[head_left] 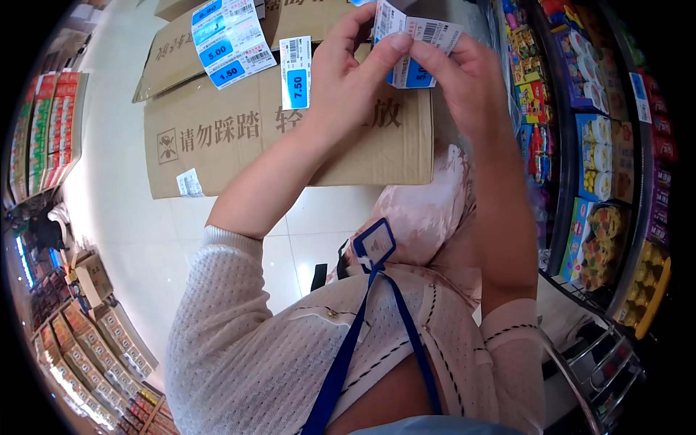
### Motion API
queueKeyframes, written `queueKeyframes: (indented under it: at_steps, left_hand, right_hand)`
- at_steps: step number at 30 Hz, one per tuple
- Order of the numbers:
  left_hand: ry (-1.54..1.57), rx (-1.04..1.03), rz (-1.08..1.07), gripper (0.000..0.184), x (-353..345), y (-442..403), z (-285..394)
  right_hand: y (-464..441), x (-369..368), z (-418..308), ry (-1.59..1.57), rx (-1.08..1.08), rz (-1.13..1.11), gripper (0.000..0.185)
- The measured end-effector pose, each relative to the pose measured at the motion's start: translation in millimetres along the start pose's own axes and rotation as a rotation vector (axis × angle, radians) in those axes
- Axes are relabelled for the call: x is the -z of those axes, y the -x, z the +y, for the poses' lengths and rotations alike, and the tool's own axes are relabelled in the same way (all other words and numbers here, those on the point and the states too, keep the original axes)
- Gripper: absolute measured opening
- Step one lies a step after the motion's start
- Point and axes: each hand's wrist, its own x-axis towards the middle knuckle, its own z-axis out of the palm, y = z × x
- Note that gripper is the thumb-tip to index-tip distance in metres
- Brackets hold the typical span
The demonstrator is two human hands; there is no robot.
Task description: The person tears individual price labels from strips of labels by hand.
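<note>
My left hand point(348, 83) and my right hand point(464, 76) meet above a cardboard box point(232, 156), thumbs side by side. Both pinch blue-and-white price labels point(428, 32) that carry barcodes; one shows a 5, the rest being covered by my fingers. Whether they are one folded strip or separate pieces, I cannot tell. Left of my left hand, a single price label point(296, 72) reading 7.50 lies on the cardboard. Farther left is a sheet of several joined price labels point(228, 43), with 5.00 and 1.50 readable.
Shelves of packaged sweets and toys point(594, 152) run along the right side. A metal rack point(602, 370) stands at the lower right. On the left are more stocked shelves point(47, 134) and a small carton point(93, 279). A badge point(375, 244) hangs from my blue lanyard.
</note>
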Motion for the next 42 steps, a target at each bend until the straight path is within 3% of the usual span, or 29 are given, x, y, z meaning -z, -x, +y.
queueKeyframes:
  at_steps: [2, 5, 11, 27, 30, 42]
  left_hand:
    - [0.201, 0.043, 0.042, 0.031, 0, -1, -7]
    - [0.266, 0.066, 0.085, 0.028, 7, -3, -10]
    - [0.26, 0.102, 0.037, 0.023, 10, -4, -6]
    - [0.393, 0.27, 0.15, 0.018, 0, -4, 8]
    - [0.338, 0.174, 0.072, 0.019, 5, -6, 7]
    - [0.379, 0.169, 0.135, 0.021, 5, -9, 10]
  right_hand:
    - [-2, 1, -5, 0.083, 0.003, -0.029, 0.023]
    - [-4, -4, -13, 0.041, 0.001, 0.054, 0.023]
    - [-8, -7, -6, 0.081, 0.032, -0.005, 0.021]
    - [-15, -13, 5, -0.308, -0.09, -0.066, 0.023]
    - [-14, -13, 2, -0.34, -0.114, -0.054, 0.024]
    - [-9, -21, -5, -0.16, -0.099, 0.017, 0.021]
